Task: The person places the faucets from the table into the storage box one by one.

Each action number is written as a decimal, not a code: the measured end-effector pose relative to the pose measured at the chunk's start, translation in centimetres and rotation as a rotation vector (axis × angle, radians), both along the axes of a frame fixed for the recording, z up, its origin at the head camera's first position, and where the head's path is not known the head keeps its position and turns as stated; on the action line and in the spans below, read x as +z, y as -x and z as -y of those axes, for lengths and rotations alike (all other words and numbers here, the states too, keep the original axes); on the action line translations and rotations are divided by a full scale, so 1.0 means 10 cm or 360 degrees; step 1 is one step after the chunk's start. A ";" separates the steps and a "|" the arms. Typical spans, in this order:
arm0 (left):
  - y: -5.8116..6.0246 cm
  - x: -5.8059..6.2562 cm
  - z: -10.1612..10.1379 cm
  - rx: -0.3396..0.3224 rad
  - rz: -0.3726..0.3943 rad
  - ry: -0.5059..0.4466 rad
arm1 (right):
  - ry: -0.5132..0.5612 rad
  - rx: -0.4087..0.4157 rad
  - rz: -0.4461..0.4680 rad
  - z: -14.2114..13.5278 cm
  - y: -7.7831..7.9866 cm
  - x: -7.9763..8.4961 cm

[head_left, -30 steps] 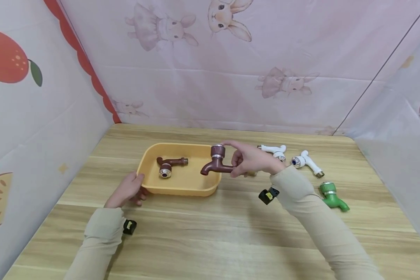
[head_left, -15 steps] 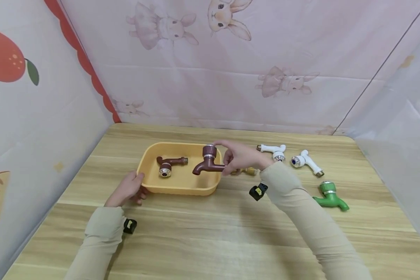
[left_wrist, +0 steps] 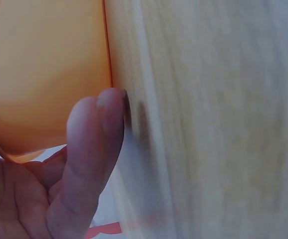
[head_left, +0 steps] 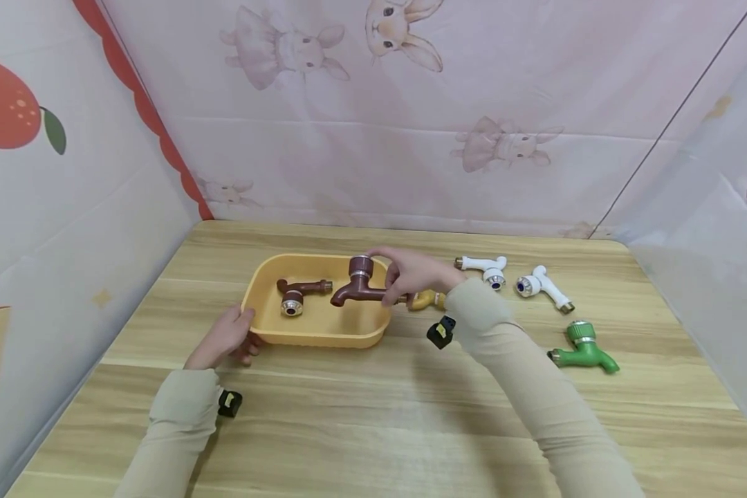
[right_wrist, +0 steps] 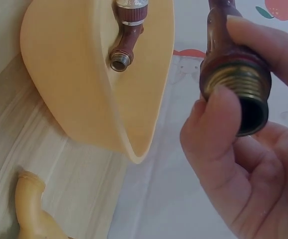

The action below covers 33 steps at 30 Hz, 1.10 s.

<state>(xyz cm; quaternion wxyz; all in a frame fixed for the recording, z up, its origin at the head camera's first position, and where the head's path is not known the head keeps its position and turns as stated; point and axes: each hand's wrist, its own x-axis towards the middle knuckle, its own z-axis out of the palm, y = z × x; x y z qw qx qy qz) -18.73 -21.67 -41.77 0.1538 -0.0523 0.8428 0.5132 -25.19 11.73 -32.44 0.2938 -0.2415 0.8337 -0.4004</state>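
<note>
In the head view my right hand (head_left: 413, 273) holds a dark brown faucet (head_left: 360, 287) over the right part of a yellow plastic tray (head_left: 317, 339). Its knob points up and its spout faces left. The right wrist view shows the thumb and fingers around its threaded brass inlet (right_wrist: 238, 82). Inside the tray lies a second brown faucet (head_left: 303, 287) with a silver-ringed knob. My left hand (head_left: 227, 335) grips the tray's left front corner, thumb at the rim. Up close in the left wrist view, its fingers (left_wrist: 86, 134) lie along the tray's outer wall.
Right of the tray, partly behind my right hand, lies a yellow faucet (head_left: 426, 299). Two white faucets, one nearer (head_left: 485, 268) and one farther right (head_left: 543, 287), lie beyond it. A green faucet (head_left: 585, 349) rests on the wooden table (head_left: 361, 422) at the right.
My right hand has moved left with the brown faucet, from the tray's right edge to over its inside. More of the yellow and green faucets shows now. My left hand has stayed put.
</note>
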 end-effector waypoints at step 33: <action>0.00 0.01 -0.01 0.0005 -0.0012 0.0021 | -0.0124 -0.0019 0.0214 0.41 0.28 -0.02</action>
